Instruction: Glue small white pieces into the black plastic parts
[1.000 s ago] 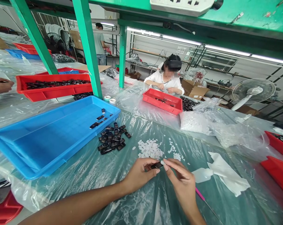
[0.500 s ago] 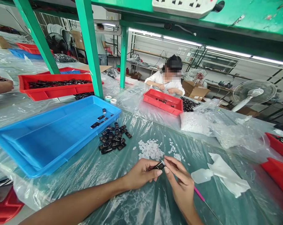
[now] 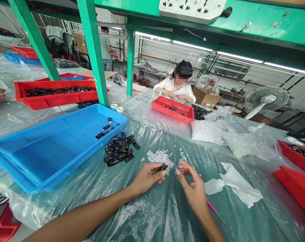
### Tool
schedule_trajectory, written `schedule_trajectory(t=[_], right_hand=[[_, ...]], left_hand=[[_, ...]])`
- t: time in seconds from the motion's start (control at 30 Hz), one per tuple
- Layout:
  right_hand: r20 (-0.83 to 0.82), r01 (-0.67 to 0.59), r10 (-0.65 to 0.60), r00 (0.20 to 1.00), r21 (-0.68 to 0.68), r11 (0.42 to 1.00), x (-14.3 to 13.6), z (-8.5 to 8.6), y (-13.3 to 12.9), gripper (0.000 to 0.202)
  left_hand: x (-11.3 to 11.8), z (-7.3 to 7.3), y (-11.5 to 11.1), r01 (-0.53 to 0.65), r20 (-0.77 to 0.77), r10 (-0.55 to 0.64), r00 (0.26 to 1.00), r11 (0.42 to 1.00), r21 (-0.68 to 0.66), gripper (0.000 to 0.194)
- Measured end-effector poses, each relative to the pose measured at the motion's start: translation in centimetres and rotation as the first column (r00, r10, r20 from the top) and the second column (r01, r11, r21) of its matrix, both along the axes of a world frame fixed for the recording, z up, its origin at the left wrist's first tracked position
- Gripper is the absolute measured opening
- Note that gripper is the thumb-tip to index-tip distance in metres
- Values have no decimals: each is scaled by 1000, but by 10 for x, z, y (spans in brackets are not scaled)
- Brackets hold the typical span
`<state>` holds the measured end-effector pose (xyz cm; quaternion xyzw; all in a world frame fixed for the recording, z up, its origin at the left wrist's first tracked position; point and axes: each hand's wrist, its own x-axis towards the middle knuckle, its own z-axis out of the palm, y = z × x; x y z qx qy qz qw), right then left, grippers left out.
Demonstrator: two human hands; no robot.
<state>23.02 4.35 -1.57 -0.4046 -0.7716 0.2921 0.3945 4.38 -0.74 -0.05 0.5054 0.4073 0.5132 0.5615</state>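
My left hand (image 3: 148, 174) is closed around a small black plastic part with a glossy face (image 3: 163, 167), held tilted above the table. My right hand (image 3: 191, 181) is just to its right, apart from the part. Its fingers are curved and slightly parted, and I see nothing held in them. Behind both hands lies a loose pile of small white pieces (image 3: 159, 157), with a smaller scatter of white bits (image 3: 183, 155) beside it. Further left, a heap of similar black parts (image 3: 121, 149) lies against a blue tray (image 3: 59, 134), which has several more inside near its right end.
Right of my hands lie a white squeeze bottle (image 3: 214, 186), a white cloth (image 3: 240, 185) and a pink-handled thin tool (image 3: 211, 205). Red trays (image 3: 172, 112) stand further back and at both sides. A green post (image 3: 93, 53) rises behind the blue tray. A co-worker (image 3: 177, 84) sits opposite.
My right hand has come away from the black part, leaving a gap between the hands. The left hand keeps the part and has tilted it. The view has shifted slightly.
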Motion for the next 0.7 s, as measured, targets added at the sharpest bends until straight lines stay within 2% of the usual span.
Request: schedule_trajectory(t=[0.13,0.27,0.37,0.53,0.7], right_hand=[[228,3,-22,973,87,996,9,-10,15,16],[345,-8,-47,938,155,988,10,-16,20,22],[395,-64,1,918,145,987,10,-16,23,24],[396,-123,75,915,96,988,10,-15,25,18],[245,-31,16,969,59,998,8,-17,18,15]], left_hand=[[-1,-3,1,-37,34,40,999,996,-78,39],[1,-4,0,-3,42,6,999,997,-77,39],[2,1,-2,29,32,-27,999,996,-80,40],[5,7,-6,66,7,-66,998,993,-97,44],[7,-1,-7,90,-11,-90,996,995,-34,43]])
